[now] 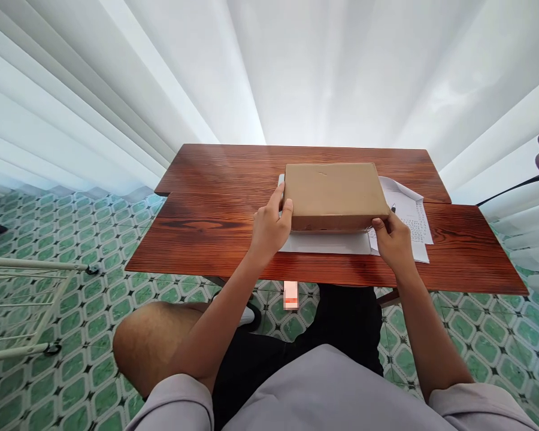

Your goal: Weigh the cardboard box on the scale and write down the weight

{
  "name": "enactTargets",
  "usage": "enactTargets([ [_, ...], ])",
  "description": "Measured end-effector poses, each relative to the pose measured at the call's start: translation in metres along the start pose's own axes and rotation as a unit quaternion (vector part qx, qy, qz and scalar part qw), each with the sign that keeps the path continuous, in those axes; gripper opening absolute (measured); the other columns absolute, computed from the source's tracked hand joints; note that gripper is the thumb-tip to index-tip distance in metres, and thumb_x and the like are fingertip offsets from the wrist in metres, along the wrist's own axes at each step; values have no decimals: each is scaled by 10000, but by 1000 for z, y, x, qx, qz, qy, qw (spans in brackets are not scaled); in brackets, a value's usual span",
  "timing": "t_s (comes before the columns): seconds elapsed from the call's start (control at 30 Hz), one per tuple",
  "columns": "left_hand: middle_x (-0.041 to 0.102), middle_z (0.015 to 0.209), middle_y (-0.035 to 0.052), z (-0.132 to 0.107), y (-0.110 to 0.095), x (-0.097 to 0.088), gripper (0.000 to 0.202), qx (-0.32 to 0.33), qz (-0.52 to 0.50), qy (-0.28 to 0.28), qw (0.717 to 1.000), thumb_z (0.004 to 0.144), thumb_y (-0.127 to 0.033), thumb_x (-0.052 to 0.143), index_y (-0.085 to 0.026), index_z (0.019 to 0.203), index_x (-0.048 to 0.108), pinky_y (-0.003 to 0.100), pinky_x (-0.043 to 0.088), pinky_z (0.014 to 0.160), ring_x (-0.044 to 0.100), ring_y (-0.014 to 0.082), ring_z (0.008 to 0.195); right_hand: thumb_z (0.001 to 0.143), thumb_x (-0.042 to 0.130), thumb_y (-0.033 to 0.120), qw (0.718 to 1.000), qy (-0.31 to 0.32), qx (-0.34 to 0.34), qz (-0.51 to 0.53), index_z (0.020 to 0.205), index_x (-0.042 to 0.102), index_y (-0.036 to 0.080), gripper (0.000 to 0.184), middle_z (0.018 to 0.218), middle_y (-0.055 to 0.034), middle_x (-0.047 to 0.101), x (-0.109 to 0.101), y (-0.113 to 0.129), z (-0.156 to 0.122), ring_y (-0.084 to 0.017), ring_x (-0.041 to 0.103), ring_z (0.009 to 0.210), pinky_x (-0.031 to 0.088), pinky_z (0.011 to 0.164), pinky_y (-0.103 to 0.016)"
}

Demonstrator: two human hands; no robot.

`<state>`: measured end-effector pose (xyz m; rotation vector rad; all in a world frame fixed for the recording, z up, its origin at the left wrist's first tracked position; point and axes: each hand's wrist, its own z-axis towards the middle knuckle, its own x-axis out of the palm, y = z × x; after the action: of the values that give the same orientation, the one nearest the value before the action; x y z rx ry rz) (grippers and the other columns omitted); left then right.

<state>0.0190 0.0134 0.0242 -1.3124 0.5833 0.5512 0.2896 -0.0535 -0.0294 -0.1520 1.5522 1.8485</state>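
Brown cardboard, plain and closed: this is the one box (335,194) on the red-brown wooden bench (215,227), and it lies with its long axis across your view, from left to right. It rests on a white sheet (323,242), which shows along its near edge, and printed papers (411,218) come out from under it on the right side.

Your left hand (269,230) is at the near left corner of the box, the thumb pressing on the top edge and the fingers wrapped on the left short side. Your right hand (393,239) is at the near right corner, the thumb touching the front wall low down (the other fingers are hidden under or behind the corner, so I cannot tell how they are placed). So each grip is closed on the box, one at each end of the long axis, and both hands are equally near to it.

By count: one box, one white sheet, about two printed papers, two hands. A dark pen tip (393,209) seems to lie just beside the right hand.
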Motion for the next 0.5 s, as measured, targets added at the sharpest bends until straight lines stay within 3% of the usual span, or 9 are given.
enactTargets([
  [0.33,687,1317,157,4,3,-3,635,17,73,25,997,1005,-438,314,-164,1571,406,422,467,987,683,299,1078,934,515,663,1000,14,-2,-26,1078,701,120,592,875,-95,710,-3,9,2,-204,647,783,533,710,-331],
  [0.43,725,1245,120,6,9,-10,626,50,68,33,996,1010,-460,298,-204,1571,405,396,474,970,693,274,1038,944,501,672,999,27,-15,-44,1224,678,144,623,1093,-140,727,-12,11,5,-252,688,984,573,836,-394],
  [0.5,738,1215,86,6,12,-18,613,76,69,12,995,1003,-461,325,-234,1568,405,373,481,979,693,250,1042,976,476,636,998,-15,-41,-54,1336,637,156,621,1266,-173,680,-18,15,6,-292,650,1176,553,951,-455],
])
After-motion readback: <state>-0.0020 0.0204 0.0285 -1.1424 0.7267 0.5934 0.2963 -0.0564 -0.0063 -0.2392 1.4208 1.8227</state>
